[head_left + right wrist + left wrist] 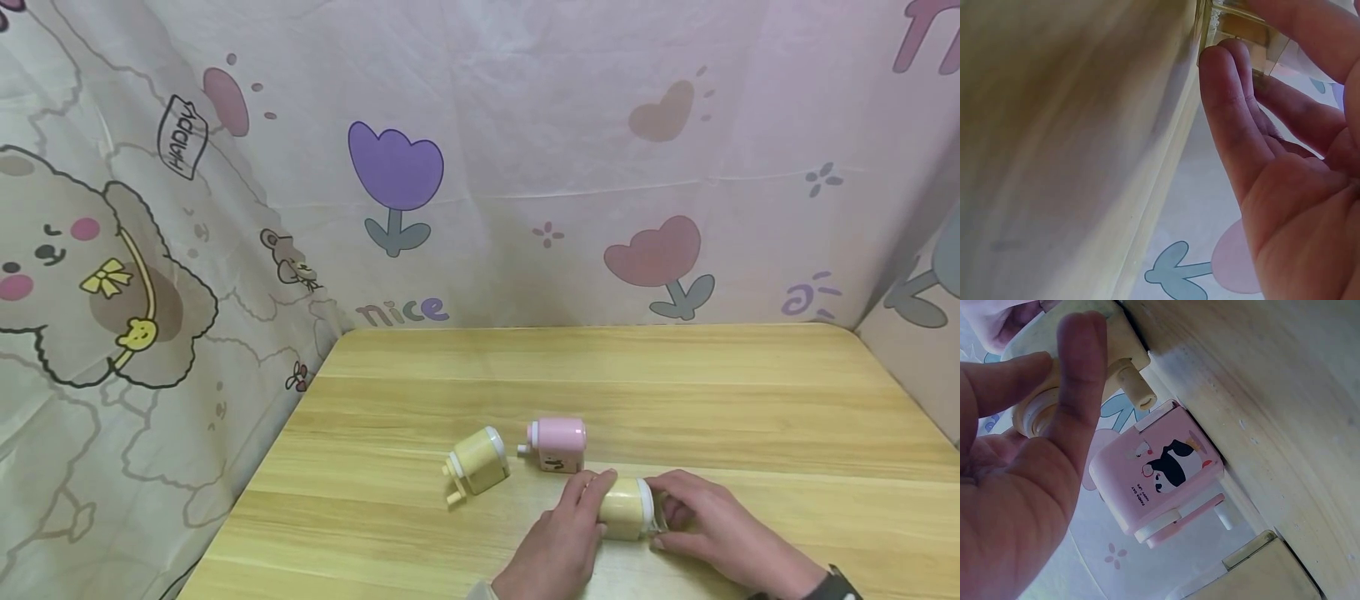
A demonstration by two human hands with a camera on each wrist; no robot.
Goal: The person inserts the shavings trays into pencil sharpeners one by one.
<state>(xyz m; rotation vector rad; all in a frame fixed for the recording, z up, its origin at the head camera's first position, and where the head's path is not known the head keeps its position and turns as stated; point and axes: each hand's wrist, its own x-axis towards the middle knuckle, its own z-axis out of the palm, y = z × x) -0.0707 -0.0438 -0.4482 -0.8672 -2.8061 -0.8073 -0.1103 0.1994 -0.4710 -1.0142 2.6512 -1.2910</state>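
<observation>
A yellow crank pencil sharpener [622, 510] lies on the table near its front edge. My left hand [558, 533] grips its crank end, with the fingers over the top; the crank [1132, 384] shows below the fingers in the left wrist view. At the other end, my right hand [708, 521] pinches a clear plastic shavings drawer [659, 512] between thumb and fingers. The drawer [1250, 31] is partly hidden by those fingers in the right wrist view. A pink sharpener with a panda picture [1172, 465] stands just beyond the left hand.
Left of the pink sharpener [561, 443] stands a second yellow sharpener [480, 461], its crank pointing toward the front left. The wood-grain table [390, 375] ends at a printed cloth backdrop [510, 167], and more cloth hangs at both sides.
</observation>
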